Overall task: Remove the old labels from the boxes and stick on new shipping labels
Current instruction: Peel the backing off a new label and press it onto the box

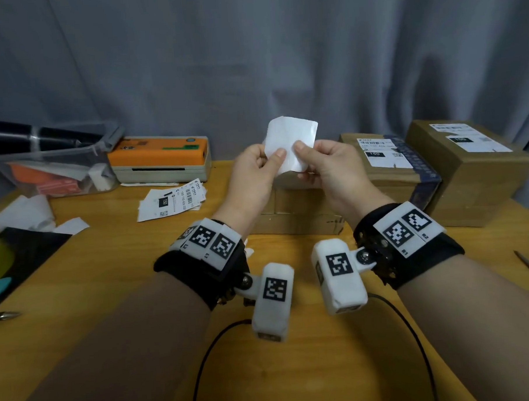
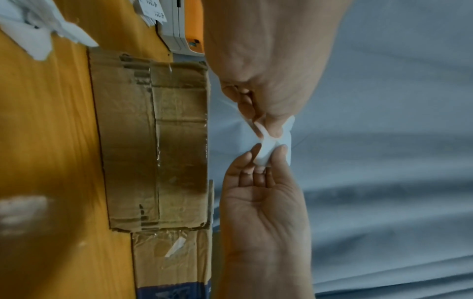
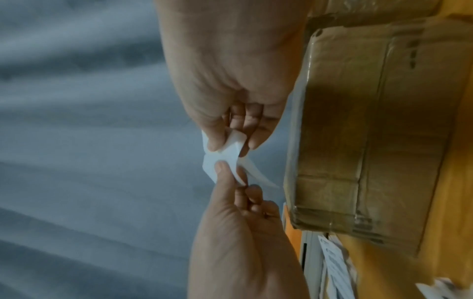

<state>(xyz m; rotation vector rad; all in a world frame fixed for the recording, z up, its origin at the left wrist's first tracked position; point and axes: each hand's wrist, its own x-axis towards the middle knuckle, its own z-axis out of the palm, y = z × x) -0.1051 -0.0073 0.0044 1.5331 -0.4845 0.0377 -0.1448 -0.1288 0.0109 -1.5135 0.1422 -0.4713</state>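
1. Grey curtain behind the yellow wooden worktop (image 1: 294, 365); a bare brown cardboard box (image 1: 297, 211) sits frame centre.
2. My left hand (image 1: 253, 176) and right hand (image 1: 331, 170) pinch the white paper label (image 1: 291, 138), held up above the box.
3. I judge that the peeling layers could tear or stick to themselves.

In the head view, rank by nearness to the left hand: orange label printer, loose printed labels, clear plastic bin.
From the left hand:
1. Loose printed labels, on the table just to its left.
2. Orange label printer, behind them.
3. Clear plastic bin, far left.
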